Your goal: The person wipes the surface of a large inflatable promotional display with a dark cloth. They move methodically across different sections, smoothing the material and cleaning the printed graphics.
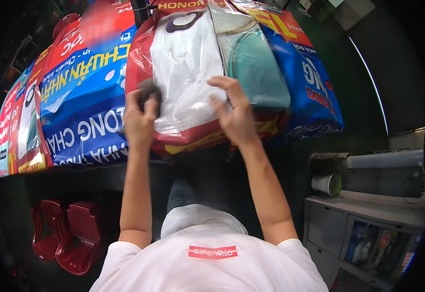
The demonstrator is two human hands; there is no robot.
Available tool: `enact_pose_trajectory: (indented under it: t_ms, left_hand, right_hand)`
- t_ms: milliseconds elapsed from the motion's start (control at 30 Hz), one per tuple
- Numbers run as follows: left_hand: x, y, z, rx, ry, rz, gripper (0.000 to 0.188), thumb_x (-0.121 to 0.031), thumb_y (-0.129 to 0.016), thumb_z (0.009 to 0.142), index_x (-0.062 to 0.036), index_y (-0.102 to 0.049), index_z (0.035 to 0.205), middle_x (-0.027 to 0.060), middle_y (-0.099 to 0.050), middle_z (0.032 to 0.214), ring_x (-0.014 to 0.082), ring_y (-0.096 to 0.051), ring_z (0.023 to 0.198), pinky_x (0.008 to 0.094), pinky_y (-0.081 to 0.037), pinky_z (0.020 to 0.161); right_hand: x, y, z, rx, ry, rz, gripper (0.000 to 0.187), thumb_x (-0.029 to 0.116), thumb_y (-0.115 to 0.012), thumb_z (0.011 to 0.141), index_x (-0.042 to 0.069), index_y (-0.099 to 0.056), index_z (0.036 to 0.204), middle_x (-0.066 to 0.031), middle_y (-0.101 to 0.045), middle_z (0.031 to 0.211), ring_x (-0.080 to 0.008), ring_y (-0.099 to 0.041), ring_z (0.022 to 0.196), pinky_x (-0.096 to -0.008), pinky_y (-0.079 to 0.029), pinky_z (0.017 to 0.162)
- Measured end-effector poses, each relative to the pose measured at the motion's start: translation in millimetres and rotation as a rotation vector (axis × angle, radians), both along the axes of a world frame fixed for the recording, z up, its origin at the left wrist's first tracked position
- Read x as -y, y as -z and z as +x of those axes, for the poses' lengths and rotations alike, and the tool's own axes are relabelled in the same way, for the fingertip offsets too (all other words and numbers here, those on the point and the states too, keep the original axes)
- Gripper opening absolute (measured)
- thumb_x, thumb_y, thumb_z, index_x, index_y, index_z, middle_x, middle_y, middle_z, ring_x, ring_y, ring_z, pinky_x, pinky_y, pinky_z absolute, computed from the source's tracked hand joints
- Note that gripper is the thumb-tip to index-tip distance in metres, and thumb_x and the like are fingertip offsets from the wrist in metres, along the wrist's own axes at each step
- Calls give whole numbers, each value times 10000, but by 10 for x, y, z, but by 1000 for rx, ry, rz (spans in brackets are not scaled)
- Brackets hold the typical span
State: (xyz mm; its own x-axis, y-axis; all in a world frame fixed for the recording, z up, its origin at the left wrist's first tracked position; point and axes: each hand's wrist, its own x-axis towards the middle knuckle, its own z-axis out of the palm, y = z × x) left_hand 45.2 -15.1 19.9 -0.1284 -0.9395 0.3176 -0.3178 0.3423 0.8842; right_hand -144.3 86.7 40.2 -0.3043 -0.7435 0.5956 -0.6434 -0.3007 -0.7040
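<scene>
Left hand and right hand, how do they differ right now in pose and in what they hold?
The left hand grips a dark, rounded object, while the right hand appears to hold nothing. The left hand's fingers close around that object; the right hand's fingers are spread apart. The left hand is over a red band, the right hand by the edge of a green panel. Both are bare.

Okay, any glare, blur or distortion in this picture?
In the head view, glare streaks the glossy printed tarpaulin; the dark object in the left hand and the right hand look slightly blurred; black fills the corners; fisheye curvature bows the bright strip at right.
</scene>
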Motion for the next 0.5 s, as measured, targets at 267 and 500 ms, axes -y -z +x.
enact_pose_trajectory:
  t_ms: [267,500]
  left_hand:
    - [-403,-129,-1237,82,741,-800,381,-61,-689,754,-49,-662,1134,120,-606,1209,319,-567,1184,450,-413,1031]
    - [187,600,-1684,-60,1069,-1084,393,-122,-679,702,-2,-682,1076,94,-615,1141,234,-621,997,339,-526,813]
  right_hand:
    - [-508,-456,-1057,851,510,-76,460,257,-547,980,34,-481,1377,-114,-586,1300,-234,-574,1171,-341,-449,999]
    - [228,306,-1641,-261,-312,690,557,140,-556,931,185,-400,1464,-85,-371,1539,-318,-275,1457,-574,-261,1110]
